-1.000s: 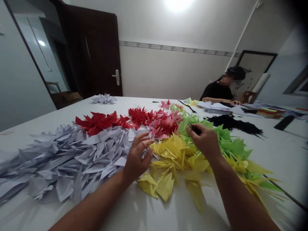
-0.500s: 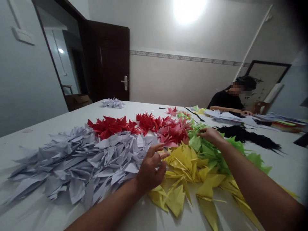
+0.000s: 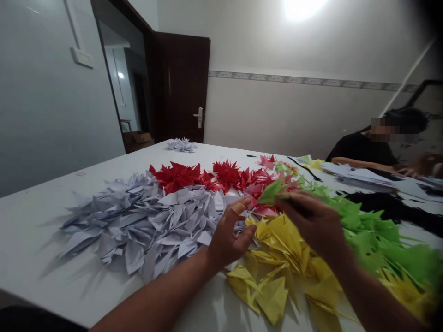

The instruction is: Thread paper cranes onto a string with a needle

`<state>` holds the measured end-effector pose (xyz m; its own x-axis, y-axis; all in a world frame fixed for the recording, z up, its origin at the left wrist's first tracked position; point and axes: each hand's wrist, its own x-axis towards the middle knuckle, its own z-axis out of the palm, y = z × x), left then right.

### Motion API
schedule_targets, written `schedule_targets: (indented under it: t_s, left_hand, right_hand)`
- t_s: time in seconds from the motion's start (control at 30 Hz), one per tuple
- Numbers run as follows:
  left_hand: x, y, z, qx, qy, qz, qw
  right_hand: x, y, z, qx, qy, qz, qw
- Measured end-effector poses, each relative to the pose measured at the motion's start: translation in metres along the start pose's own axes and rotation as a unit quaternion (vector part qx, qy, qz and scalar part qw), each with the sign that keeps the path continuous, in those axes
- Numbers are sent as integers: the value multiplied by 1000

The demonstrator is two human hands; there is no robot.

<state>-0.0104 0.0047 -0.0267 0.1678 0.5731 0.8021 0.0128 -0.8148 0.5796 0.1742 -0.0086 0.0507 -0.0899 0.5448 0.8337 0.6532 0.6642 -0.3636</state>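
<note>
White tabletop (image 3: 41,221) below, green paper (image 3: 271,192) juts from right grip (image 3: 314,220).

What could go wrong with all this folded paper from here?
The green piece in the right hand could slip and land among the pink pieces. The right forearm crosses over the yellow pieces, so it might brush or crease some. The green pile lies close to those yellow pieces, so colours might mix.

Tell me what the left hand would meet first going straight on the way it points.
Likely the green piece in the right hand, just beyond the left hand; depth is unclear, so the pink pile might come first.
</note>
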Motion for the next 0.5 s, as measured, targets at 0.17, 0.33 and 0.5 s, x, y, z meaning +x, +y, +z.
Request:
schedule_targets:
  t_s: [0.17,0.33,0.5]
  left_hand:
    - [-4,-7,4,-76,-19,-90,993]
    - [-5,-17,5,-79,8,-123,989]
    - [-3,-15,3,-48,22,-115,992]
  right_hand:
    - [-35,-16,27,64,-67,-91,992]
    - [-46,1,25,71,-97,-47,992]
    - [-46,3,24,125,-113,21,986]
